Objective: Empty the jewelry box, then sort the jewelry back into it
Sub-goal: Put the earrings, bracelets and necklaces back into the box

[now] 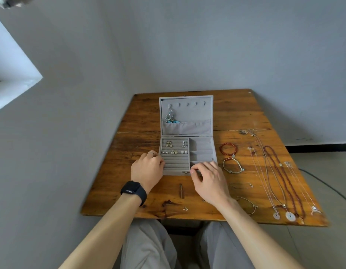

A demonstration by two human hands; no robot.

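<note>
The grey velvet jewelry box (202, 152) stands open in the middle of the wooden table (141, 121), its lid upright. Several earrings (173, 148) sit in the ring rolls on its left side. A silver and turquoise necklace (169, 117) hangs from a hook in the lid. My left hand (148, 168), with a ring and a black watch, grips the box's front left corner, thumb on the rolls. My right hand (209, 179) is curled at the front right rim, thumb and forefinger close together. Whether they pinch something is hidden.
Laid out to the right of the box are a red bead bracelet (228, 149), a thin bangle (233, 166), another bracelet (247, 205) and several long necklaces (280, 181). A pair of small studs (185, 208) lies near the table's front edge.
</note>
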